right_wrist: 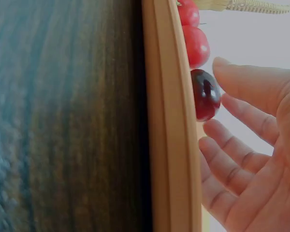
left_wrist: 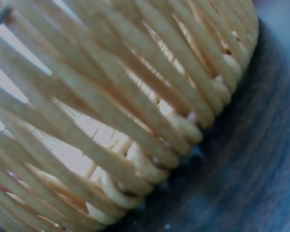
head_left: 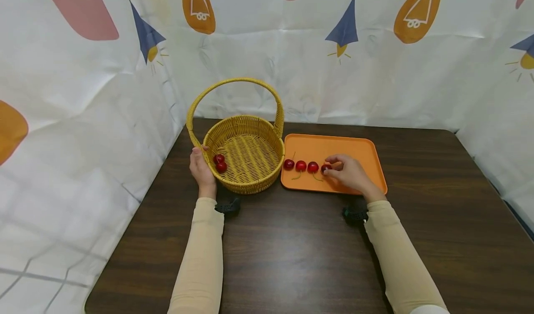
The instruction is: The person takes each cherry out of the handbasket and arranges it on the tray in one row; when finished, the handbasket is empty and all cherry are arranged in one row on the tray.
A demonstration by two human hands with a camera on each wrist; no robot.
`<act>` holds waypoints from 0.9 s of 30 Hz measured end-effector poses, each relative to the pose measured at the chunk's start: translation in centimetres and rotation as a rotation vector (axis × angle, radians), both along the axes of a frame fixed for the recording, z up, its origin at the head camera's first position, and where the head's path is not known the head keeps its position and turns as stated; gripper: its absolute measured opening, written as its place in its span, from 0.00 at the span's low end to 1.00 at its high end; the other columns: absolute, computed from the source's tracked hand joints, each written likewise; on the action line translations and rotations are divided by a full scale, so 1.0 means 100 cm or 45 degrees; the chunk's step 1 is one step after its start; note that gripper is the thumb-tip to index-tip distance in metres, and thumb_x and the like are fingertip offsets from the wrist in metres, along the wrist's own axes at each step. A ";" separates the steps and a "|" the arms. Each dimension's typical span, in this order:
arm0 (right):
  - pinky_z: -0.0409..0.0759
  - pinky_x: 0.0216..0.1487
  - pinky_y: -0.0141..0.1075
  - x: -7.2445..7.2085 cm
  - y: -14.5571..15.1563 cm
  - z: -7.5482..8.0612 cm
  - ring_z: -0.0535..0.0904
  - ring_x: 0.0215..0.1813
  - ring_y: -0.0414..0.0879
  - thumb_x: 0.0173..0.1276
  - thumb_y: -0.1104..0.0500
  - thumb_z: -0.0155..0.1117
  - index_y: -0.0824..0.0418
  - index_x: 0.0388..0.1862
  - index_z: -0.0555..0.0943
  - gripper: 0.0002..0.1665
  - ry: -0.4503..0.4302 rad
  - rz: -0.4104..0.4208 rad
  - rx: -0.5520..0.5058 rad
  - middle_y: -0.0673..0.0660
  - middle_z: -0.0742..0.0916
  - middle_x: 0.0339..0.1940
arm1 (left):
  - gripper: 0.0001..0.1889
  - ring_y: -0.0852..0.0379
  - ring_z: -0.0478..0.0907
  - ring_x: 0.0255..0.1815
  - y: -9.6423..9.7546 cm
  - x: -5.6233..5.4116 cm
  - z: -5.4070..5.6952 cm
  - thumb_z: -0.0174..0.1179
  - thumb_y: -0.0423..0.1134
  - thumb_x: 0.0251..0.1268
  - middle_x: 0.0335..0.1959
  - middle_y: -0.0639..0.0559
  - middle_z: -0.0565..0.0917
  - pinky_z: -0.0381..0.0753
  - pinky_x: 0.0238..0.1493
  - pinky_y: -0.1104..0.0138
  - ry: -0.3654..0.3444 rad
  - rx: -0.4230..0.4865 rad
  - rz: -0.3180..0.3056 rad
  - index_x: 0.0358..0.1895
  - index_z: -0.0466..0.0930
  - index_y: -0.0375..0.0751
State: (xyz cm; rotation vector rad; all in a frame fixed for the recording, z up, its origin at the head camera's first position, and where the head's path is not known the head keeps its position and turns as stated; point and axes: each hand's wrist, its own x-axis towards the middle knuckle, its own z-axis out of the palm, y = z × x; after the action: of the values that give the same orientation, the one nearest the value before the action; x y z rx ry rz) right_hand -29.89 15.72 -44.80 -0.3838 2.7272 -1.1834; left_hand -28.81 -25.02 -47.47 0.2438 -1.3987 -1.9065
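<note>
A yellow woven basket (head_left: 250,184) with a tall arched handle stands on the table, two dark red cherries (head_left: 220,163) inside at its left. My left hand (head_left: 202,170) holds the basket's left side near the handle's base; the left wrist view has only the woven wall (left_wrist: 135,111), with the hand out of sight. On the orange tray (head_left: 333,142) lies a row of several cherries (head_left: 301,166), some with stems. My right hand (head_left: 348,172) is at the rightmost cherry (right_wrist: 206,95), thumb and forefinger spread beside it, the other fingers loosely extended.
The dark wooden table (head_left: 292,258) extends in front of the basket and tray. The tray's raised rim (right_wrist: 171,121) runs close by the right hand. A patterned white curtain (head_left: 258,50) hangs behind the table and at both sides.
</note>
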 end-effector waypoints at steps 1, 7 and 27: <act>0.79 0.49 0.49 0.000 0.000 0.001 0.80 0.52 0.55 0.68 0.53 0.67 0.58 0.58 0.78 0.22 0.009 -0.006 0.001 0.61 0.83 0.54 | 0.29 0.41 0.72 0.51 0.000 0.000 0.000 0.43 0.51 0.78 0.50 0.38 0.76 0.71 0.51 0.65 0.000 -0.002 -0.004 0.51 0.72 0.19; 0.77 0.52 0.53 0.004 -0.002 0.007 0.76 0.55 0.59 0.69 0.51 0.65 0.59 0.59 0.78 0.22 0.110 -0.036 0.023 0.61 0.79 0.58 | 0.27 0.36 0.70 0.53 -0.001 0.002 0.004 0.42 0.47 0.79 0.54 0.30 0.73 0.71 0.54 0.61 -0.016 -0.002 -0.043 0.53 0.70 0.17; 0.80 0.47 0.48 0.017 -0.051 0.019 0.81 0.46 0.50 0.69 0.62 0.65 0.63 0.53 0.81 0.15 0.441 0.082 -0.323 0.60 0.85 0.49 | 0.29 0.39 0.72 0.52 0.001 -0.002 0.001 0.46 0.56 0.75 0.50 0.40 0.76 0.71 0.52 0.63 -0.004 0.022 0.007 0.47 0.76 0.26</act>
State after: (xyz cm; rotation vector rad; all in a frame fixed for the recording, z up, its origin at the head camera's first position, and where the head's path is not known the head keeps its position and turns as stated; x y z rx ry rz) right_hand -28.20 10.58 -42.93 -0.7687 2.8165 -1.5811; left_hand -29.05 -24.95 -47.35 0.2592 -1.3829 -1.9151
